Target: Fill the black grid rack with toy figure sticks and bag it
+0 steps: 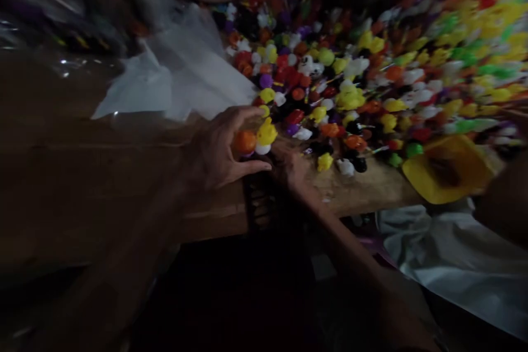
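Left hand is curling half open around an orange toy, thumb below, fingers above, at the near edge of the table. A yellow toy is sitting just beside the orange one. Right hand is resting at the same edge, too blurred and dark to tell its grip. Toy pile is covering the table behind. A yellow bowl is lying at the near edge, right.
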Motion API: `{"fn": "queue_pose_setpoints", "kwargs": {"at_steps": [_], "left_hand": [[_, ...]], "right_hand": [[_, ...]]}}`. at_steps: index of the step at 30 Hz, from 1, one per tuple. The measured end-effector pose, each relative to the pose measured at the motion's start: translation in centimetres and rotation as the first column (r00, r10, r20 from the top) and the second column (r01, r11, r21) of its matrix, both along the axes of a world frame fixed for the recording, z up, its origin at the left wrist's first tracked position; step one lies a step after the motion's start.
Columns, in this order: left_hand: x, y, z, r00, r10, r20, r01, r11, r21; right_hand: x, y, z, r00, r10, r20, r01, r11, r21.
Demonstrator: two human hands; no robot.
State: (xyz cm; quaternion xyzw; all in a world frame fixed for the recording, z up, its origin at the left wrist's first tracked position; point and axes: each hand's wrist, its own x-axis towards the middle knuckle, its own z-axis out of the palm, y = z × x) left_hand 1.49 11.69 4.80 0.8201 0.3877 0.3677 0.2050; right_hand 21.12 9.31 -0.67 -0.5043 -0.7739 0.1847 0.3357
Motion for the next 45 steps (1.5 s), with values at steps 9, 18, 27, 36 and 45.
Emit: {"fn": "queue_pose_setpoints", "kwargs": {"at_steps": [9,18,27,36,45], "left_hand": [[2.9,1.0,-0.4,0.974,-0.078,-0.215,0.072,0.997,-0.036],[2.8,0.4,1.1,0.991,-0.030,-0.129,0.030,1.000,0.000],[3.0,0.1,3.4,0.976,0.007,-0.219,-0.027,0.996,-0.088],[2.2,0.3,4.0,0.988,-0.010,-0.153,-0.018,0.983,-0.180],[1.8,1.1,3.0,0.968,-0.088,-0.234,0.052,0.986,-0.157]], "right_hand": [[2.6,-1.5,1.5,0.998,0.048,-0.034,-0.046,0.997,0.059],[23.4,-2.2,3.7,0.686,-0.541,0.487,0.514,0.833,0.203],[23.0,-1.7,3.5,0.735,-0.553,0.394,0.475,0.833,0.284],[7.7,-3.3,3.6,0.952,-0.305,-0.033,0.305,0.952,0.009],[3.1,-0.2,0.0,0.859,-0.222,-0.461,0.139,0.968,-0.209]]}}
